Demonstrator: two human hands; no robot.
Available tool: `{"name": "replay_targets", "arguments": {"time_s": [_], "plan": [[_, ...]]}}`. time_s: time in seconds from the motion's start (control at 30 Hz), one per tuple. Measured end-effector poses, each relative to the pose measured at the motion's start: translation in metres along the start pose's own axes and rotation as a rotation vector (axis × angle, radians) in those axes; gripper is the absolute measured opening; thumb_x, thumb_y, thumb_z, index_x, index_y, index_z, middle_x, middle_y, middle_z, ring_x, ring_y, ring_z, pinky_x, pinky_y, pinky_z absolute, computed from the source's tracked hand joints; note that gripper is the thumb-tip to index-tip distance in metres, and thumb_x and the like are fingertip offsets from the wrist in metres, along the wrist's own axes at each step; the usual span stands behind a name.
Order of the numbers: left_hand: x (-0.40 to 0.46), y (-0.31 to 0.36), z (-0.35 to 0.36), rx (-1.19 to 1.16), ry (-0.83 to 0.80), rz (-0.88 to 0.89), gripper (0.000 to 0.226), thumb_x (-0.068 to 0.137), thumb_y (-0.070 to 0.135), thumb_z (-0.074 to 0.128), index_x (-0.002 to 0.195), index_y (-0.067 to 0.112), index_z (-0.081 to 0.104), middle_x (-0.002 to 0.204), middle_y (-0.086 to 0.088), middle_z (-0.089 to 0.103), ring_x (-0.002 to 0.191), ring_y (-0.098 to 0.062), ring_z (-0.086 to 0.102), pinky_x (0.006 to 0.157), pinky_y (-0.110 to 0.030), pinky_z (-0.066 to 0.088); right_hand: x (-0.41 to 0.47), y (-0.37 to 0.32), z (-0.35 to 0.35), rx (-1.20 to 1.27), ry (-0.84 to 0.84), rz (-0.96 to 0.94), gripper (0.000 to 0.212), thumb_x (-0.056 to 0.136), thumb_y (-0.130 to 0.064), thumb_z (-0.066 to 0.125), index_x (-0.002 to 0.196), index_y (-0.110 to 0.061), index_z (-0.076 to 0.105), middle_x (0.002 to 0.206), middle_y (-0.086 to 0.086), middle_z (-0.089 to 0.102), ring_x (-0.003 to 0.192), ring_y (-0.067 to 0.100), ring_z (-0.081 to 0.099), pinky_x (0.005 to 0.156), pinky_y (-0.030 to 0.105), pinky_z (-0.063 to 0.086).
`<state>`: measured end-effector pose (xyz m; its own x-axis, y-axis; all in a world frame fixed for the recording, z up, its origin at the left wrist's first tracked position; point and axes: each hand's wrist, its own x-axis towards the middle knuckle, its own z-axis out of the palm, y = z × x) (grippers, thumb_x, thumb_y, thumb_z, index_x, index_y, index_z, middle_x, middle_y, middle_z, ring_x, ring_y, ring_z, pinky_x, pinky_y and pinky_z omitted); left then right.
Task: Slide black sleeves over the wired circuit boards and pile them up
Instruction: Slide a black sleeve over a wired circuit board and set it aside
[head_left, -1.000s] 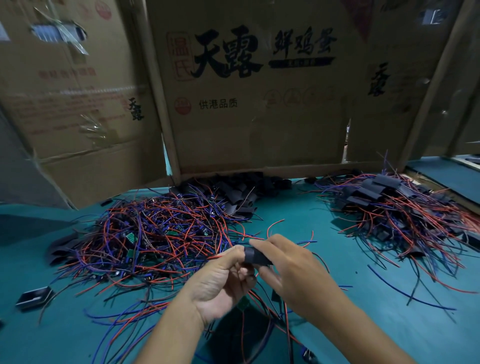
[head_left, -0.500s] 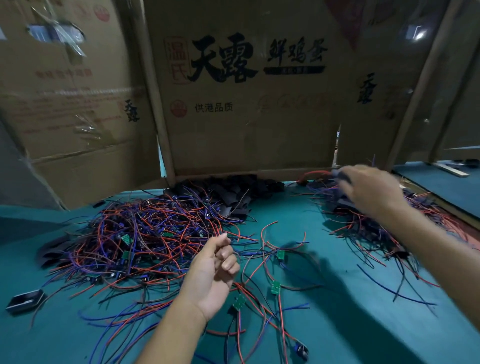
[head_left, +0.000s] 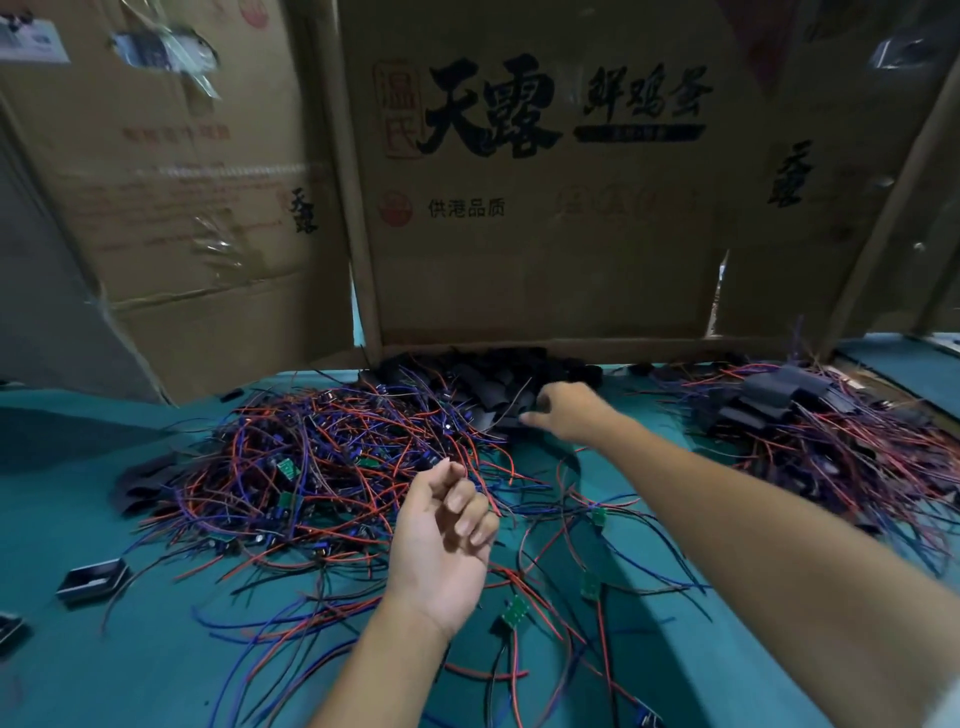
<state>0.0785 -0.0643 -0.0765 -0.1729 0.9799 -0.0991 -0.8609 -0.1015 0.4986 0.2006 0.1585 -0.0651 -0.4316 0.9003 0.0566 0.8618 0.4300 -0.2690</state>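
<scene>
Right hand reaching into loose black sleeves, grasp indistinct; left hand loosely curled, empty, above unsleeved wired boards. Risk: tangled wires dragging neighbouring boards along

A heap of loose black sleeves, flattened and overlapping, lies at twelve o'clock against the cardboard; the tangle of unsleeved circuit boards, small green boards on red and blue wires, spreads at ten o'clock; a few stray boards lie at six o'clock; the sleeved pile sits at two o'clock, wires splaying outward.
</scene>
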Motion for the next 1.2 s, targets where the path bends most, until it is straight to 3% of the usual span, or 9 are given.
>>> {"name": "replay_targets", "arguments": {"time_s": [0.13, 0.23, 0.3, 0.5, 0.7, 0.8, 0.9, 1.07, 1.2], "plan": [[0.001, 0.001, -0.001, -0.011, 0.010, 0.007, 0.014, 0.085, 0.020, 0.056, 0.073, 0.015, 0.054, 0.060, 0.006, 0.028, 0.043, -0.009, 0.025, 0.040, -0.022, 0.023, 0.014, -0.013, 0.020, 0.052, 0.001, 0.006, 0.046, 0.082, -0.058, 0.068, 0.093, -0.013, 0.066, 0.090, 0.009, 0.067, 0.086, 0.032, 0.064, 0.070, 0.036, 0.053], [0.003, -0.001, -0.001, -0.025, 0.024, -0.013, 0.018, 0.090, 0.020, 0.053, 0.073, 0.015, 0.054, 0.060, 0.006, 0.028, 0.043, -0.009, 0.024, 0.041, -0.022, 0.023, 0.005, -0.012, 0.020, -0.022, 0.052, 0.013, 0.035, 0.083, -0.050, 0.069, 0.088, -0.016, 0.065, 0.087, 0.013, 0.065, 0.087, 0.035, 0.064, 0.065, 0.032, 0.043], [0.003, -0.003, 0.000, 0.033, 0.049, -0.029, 0.021, 0.094, 0.020, 0.052, 0.073, 0.015, 0.054, 0.060, 0.005, 0.029, 0.044, -0.009, 0.025, 0.042, -0.023, 0.023, -0.008, -0.010, 0.012, 0.041, 0.081, 0.042, 0.024, 0.086, -0.040, 0.069, 0.087, -0.016, 0.067, 0.090, 0.013, 0.069, 0.089, 0.034, 0.064, 0.068, 0.033, 0.047], [0.000, -0.017, 0.002, 0.803, 0.115, 0.211, 0.028, 0.099, 0.027, 0.057, 0.093, 0.001, 0.053, 0.062, 0.000, 0.044, 0.049, -0.012, 0.036, 0.046, -0.025, 0.031, -0.110, -0.029, -0.009, 0.405, 0.289, -0.020, 0.012, 0.085, -0.029, 0.073, 0.077, -0.024, 0.065, 0.066, -0.008, 0.062, 0.060, 0.006, 0.055, 0.052, 0.013, 0.037], [-0.011, -0.024, 0.005, 1.351, 0.045, 0.624, 0.026, 0.091, 0.034, 0.066, 0.076, 0.019, 0.052, 0.057, 0.009, 0.055, 0.052, -0.006, 0.048, 0.051, -0.018, 0.035, -0.195, -0.045, 0.004, 0.651, 0.201, -0.213, 0.021, 0.082, -0.014, 0.074, 0.071, -0.021, 0.058, 0.063, -0.009, 0.062, 0.055, 0.000, 0.050, 0.055, 0.021, 0.042], [-0.013, -0.024, 0.005, 1.480, -0.033, 0.653, 0.018, 0.090, 0.022, 0.063, 0.075, 0.022, 0.052, 0.057, 0.012, 0.054, 0.055, -0.004, 0.050, 0.054, -0.013, 0.034, -0.195, -0.042, 0.008, 0.770, 0.125, -0.210, 0.018, 0.082, -0.010, 0.075, 0.073, -0.014, 0.060, 0.067, 0.005, 0.064, 0.061, 0.003, 0.052, 0.062, 0.029, 0.044], [-0.016, -0.023, 0.007, 1.532, -0.075, 0.672, 0.018, 0.089, 0.018, 0.062, 0.074, 0.022, 0.052, 0.056, 0.013, 0.053, 0.054, -0.003, 0.049, 0.053, -0.011, 0.032, -0.195, -0.040, 0.013, 0.764, 0.193, -0.191, 0.023, 0.077, -0.011, 0.079, 0.087, -0.021, 0.060, 0.078, -0.007, 0.070, 0.071, 0.002, 0.064, 0.069, 0.027, 0.052], [-0.017, -0.003, 0.015, 1.543, -0.136, 0.626, 0.030, 0.094, 0.041, 0.058, 0.074, 0.019, 0.056, 0.060, 0.007, 0.059, 0.056, -0.010, 0.053, 0.056, -0.024, 0.042, -0.191, -0.032, 0.013, 0.804, 0.188, -0.214, 0.025, 0.076, -0.029, 0.083, 0.094, -0.023, 0.066, 0.086, -0.007, 0.072, 0.081, 0.008, 0.068, 0.079, 0.032, 0.054], [0.008, 0.068, 0.003, 1.429, 0.191, 0.696, 0.021, 0.096, 0.029, 0.059, 0.078, 0.019, 0.061, 0.068, 0.001, 0.068, 0.063, -0.016, 0.063, 0.055, -0.029, 0.046, -0.189, -0.023, 0.015, 0.887, 0.176, -0.183, 0.038, 0.067, -0.053, 0.078, 0.088, -0.023, 0.067, 0.081, -0.010, 0.071, 0.073, 0.004, 0.062, 0.073, 0.028, 0.049]]}}
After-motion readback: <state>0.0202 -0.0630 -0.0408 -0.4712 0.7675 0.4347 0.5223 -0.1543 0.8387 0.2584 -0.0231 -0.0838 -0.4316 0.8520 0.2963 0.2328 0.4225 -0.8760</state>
